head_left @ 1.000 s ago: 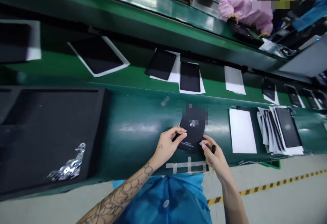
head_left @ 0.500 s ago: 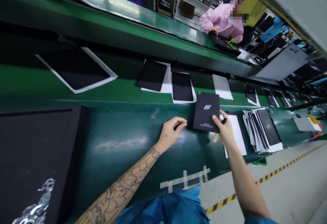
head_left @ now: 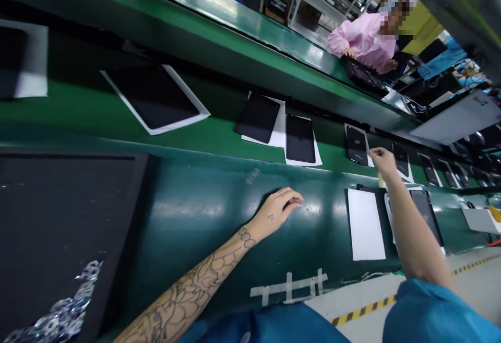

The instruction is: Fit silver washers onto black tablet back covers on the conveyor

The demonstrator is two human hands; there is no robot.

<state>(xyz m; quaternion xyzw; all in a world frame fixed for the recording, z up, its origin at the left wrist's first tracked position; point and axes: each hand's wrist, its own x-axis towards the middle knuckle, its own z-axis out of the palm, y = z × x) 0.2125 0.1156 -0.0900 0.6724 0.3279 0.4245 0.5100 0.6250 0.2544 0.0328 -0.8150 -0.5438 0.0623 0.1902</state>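
My left hand (head_left: 278,208) rests low over the green bench (head_left: 219,223), thumb and fingers pinched. Something small and shiny shows at its fingertips, too small to name. My right hand (head_left: 383,162) reaches to the green strip behind the bench, fingers closed together. What they hold is unclear; a pale yellow strip (head_left: 381,180) shows just below them. Beside these fingers a dark tablet-like panel (head_left: 356,144) with a light logo lies on a white sheet, apart from the hand. A bare white sheet (head_left: 367,225) lies on the bench, partly over a dark panel.
Dark panels on white sheets line the green strip, including a large panel (head_left: 156,95) and a smaller panel (head_left: 300,139). A black tray (head_left: 70,202) with shiny ring-like pieces stands left. Stacked panels (head_left: 426,212) lie behind my right forearm. Across the bench sits a person in pink (head_left: 366,37).
My right hand has carried the dark panel away to the right and let it go on the white sheet on the green strip. My left hand stays pinched. The view has shifted left.
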